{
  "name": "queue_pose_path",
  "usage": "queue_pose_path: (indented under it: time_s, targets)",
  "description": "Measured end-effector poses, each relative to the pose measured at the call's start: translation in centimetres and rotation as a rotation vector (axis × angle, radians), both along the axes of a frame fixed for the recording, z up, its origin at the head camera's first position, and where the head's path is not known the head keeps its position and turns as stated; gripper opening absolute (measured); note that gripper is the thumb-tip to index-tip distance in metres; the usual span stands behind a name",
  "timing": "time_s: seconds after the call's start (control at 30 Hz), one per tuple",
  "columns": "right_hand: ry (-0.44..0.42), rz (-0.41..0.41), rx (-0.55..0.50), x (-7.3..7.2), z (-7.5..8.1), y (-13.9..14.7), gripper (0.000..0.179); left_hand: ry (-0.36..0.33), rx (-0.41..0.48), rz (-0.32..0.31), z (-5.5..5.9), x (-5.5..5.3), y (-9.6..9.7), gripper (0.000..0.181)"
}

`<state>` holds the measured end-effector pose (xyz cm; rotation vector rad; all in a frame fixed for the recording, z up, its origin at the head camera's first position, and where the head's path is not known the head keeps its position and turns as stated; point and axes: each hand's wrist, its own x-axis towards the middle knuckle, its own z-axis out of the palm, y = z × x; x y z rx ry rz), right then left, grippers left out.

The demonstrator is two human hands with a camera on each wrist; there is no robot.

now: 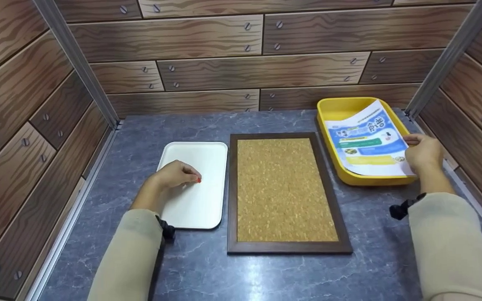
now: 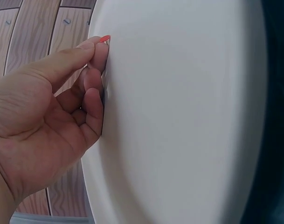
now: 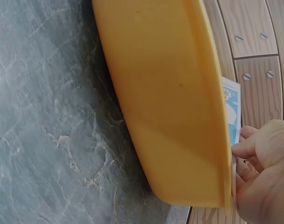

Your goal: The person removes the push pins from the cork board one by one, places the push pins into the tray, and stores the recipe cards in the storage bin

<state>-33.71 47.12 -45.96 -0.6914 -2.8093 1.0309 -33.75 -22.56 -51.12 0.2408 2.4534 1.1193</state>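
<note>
Over the white tray [image 1: 207, 205], my left hand [image 1: 177, 173] pinches a small red push pin [image 2: 105, 38] between thumb and fingertip. The other fingers are curled close to the tray surface in the left wrist view. My right hand [image 1: 426, 154] pinches the right edge of a printed paper sheet [image 1: 370, 144] with blue, green and yellow areas. The sheet lies in and over the yellow bin [image 1: 329, 104], its lower edge near the bin's front rim. In the right wrist view, the bin wall hides most of the paper.
A cork board [image 1: 283, 188] with a dark brown frame lies flat between tray and bin. All stand on a grey marbled tabletop [image 1: 182, 267]. Wood-patterned walls [image 1: 207, 37] with metal corner posts close in the back and both sides.
</note>
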Motion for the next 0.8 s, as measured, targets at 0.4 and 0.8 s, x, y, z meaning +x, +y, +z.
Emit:
queue_pose_path:
  time_s: [0.4, 0.8]
  targets:
    - [0.027, 0.091, -0.046, 0.5, 0.0, 0.1, 0.056, 0.035, -0.010, 0.025, -0.2, 0.1, 0.4, 0.022]
    - [-0.167, 0.427, -0.089, 0.2, 4.2, -4.9, 0.069, 0.217, -0.168, -0.018, 2.4, -0.1, 1.2, 0.027]
